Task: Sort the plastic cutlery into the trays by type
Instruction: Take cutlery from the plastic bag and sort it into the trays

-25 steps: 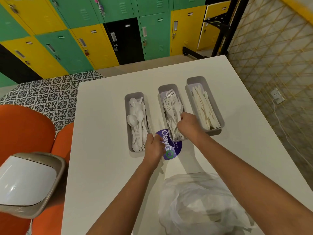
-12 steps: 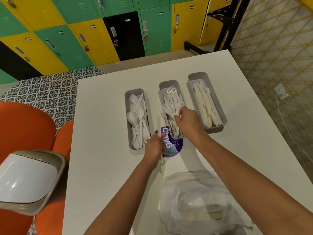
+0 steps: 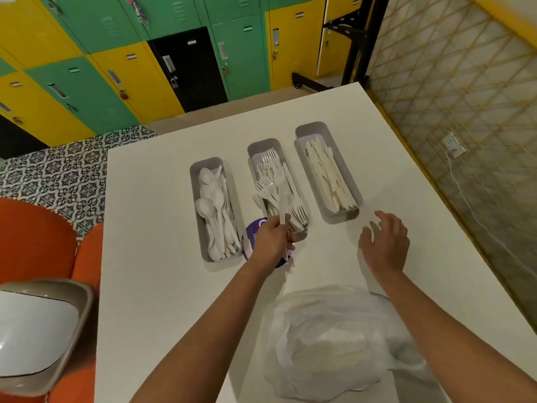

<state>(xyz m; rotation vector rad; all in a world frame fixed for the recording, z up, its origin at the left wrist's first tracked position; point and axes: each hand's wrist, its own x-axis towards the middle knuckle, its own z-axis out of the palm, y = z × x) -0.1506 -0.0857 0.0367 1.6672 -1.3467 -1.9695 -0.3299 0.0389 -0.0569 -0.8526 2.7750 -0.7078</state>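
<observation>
Right hand [image 3: 384,242] now off the fork tray [image 3: 263,146], spread empty; left hand [image 3: 271,239] gripping a knife [image 3: 282,199].

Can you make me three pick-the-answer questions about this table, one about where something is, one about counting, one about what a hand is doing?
1. Where is the fork tray?
A. Between the spoon tray and knife tray
B. On the floor
C. Inside the plastic bag

2. How many trays are on the table?
A. One
B. Three
C. Five

3. What is the left hand doing?
A. Lying flat and empty
B. Holding a white utensil
C. Opening a locker

Answers:
1. A: the forks sit in the middle tray.
2. B: three grey trays stand side by side.
3. B: its fingers pinch the handle over the fork tray, while the right hand is open and empty.
</observation>
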